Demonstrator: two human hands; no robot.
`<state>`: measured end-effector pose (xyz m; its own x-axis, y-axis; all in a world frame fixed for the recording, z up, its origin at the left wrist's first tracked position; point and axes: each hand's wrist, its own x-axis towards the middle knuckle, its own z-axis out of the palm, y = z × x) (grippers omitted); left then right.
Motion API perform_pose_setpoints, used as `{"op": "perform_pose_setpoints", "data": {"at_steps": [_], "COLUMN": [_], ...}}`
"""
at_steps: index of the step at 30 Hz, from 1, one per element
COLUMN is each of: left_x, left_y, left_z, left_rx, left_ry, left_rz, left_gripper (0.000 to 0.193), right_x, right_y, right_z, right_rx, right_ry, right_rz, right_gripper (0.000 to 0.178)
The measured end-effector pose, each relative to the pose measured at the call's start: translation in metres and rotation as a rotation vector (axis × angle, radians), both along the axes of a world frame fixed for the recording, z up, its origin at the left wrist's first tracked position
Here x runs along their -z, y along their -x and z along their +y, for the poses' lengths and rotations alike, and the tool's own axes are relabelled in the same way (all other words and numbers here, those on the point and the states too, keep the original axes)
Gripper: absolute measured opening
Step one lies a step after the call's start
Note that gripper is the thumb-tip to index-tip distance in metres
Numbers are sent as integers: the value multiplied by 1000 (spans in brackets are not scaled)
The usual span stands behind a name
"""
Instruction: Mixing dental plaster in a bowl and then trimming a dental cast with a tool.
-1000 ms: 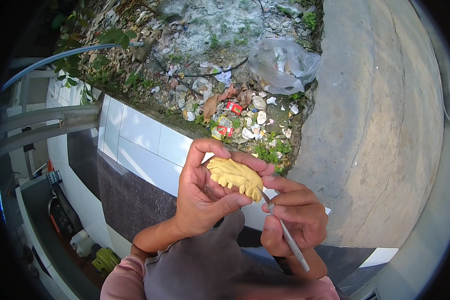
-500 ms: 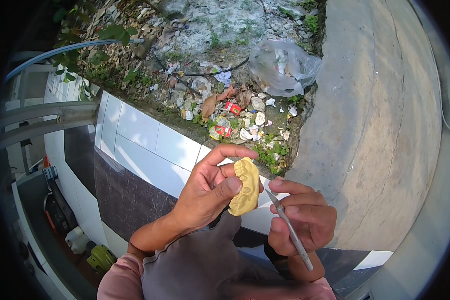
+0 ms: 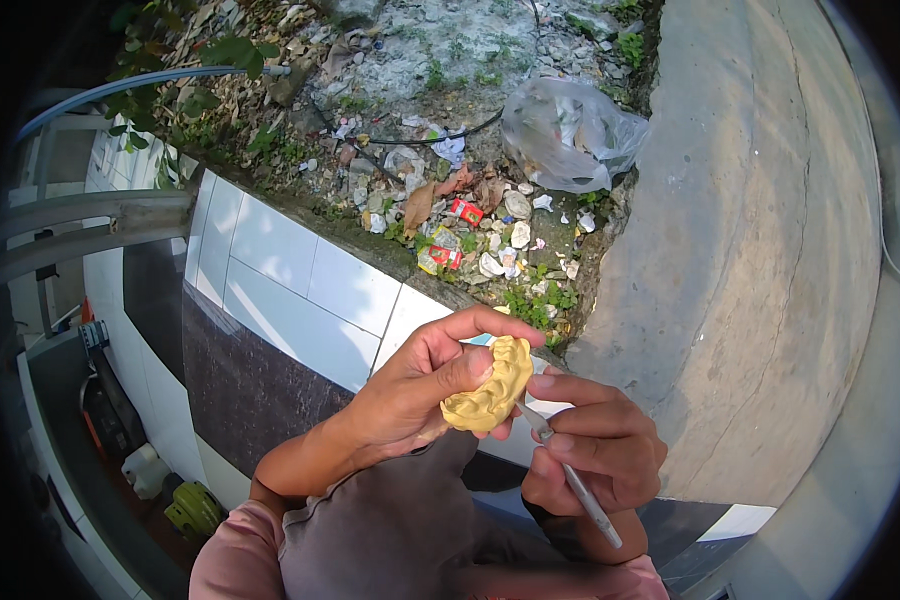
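Held up above my lap is a yellow dental cast (image 3: 493, 392), curved like an arch with tooth shapes along it. My left hand (image 3: 425, 385) grips it, thumb on the near face and index finger stretched over the top. A slim silver craft knife (image 3: 582, 490) slants through the fingers of my right hand (image 3: 605, 445), its handle end pointing down to the right. Its blade meets the right lower edge of the cast; the very tip is hidden there. The right index fingertip is close against the cast's side.
Beyond my hands, white tiles (image 3: 300, 285) border a rubble patch with litter and a clear plastic bag (image 3: 570, 135). A cracked concrete slab (image 3: 730, 260) lies to the right. At left stand a metal rail (image 3: 100, 225) and a tray (image 3: 45, 430) with a green tool (image 3: 195, 510).
The cast has tilted, its upper end swinging right and its tooth side turning more into view. The right hand has shifted slightly left and down, bringing the knife blade against the cast's edge.
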<state>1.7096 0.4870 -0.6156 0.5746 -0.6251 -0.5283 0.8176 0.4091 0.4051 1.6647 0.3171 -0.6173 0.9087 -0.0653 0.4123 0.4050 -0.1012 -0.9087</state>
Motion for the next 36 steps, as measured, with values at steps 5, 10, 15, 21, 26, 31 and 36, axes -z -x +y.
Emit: {"op": "perform_pose_setpoints", "data": {"at_steps": [5,10,15,21,26,31,36], "left_x": [3,2,2,3,3,2,4], "left_y": [4,5,4,5,4,4,4], "left_z": [3,5,6,6,6,5,4], "left_rx": [-55,-45,-39,-46,-45,-46,-74], "left_ry": [121,110,100,103,98,86,111], "left_rz": [31,13,7,11,11,6,-3], "left_gripper": [43,44,44,44,44,45,44], "right_x": [-1,-3,-3,-3,-3,0,-1], "right_y": [3,4,4,5,3,4,3], "right_z": [0,2,3,4,4,3,2], "right_rx": [-3,0,6,11,11,0,-21], "right_ry": [0,3,2,3,16,29,76], "right_rz": [12,11,7,10,7,-2,-14], "right_gripper": [26,26,25,23,22,19,17]}}
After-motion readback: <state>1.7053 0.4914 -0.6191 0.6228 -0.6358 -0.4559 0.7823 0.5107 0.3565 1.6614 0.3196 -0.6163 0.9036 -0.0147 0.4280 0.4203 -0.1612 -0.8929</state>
